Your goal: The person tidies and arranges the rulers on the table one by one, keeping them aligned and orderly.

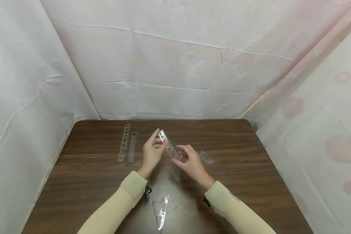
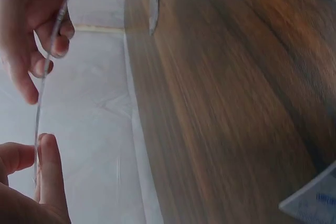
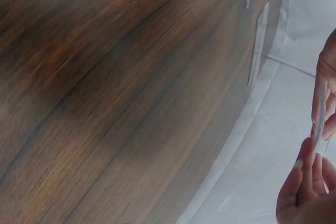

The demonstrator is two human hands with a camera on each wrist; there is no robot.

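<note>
Clear plastic ruler [image 1: 169, 145] pinched at both ends above the desk [image 1: 237, 169], left hand [image 1: 152, 152] on the far end, right hand [image 1: 190, 161] on the near end, fingers curled round its edges. Best gripped by the edges only, with light even pressure from both hands, so as not to flex or smudge it. Thin, transparent, long and narrow, with small shaped cut-outs; edge-on in the wrist views, a bare line between the fingertips [image 2: 50, 150]. Beyond the left hand, two more clear stencil rulers [image 1: 127, 143] flat on the wood; beside the right hand, a small clear wrapper [image 1: 206, 157]; nearer the body, between the forearms, a transparent set square [image 1: 161, 211]
</note>
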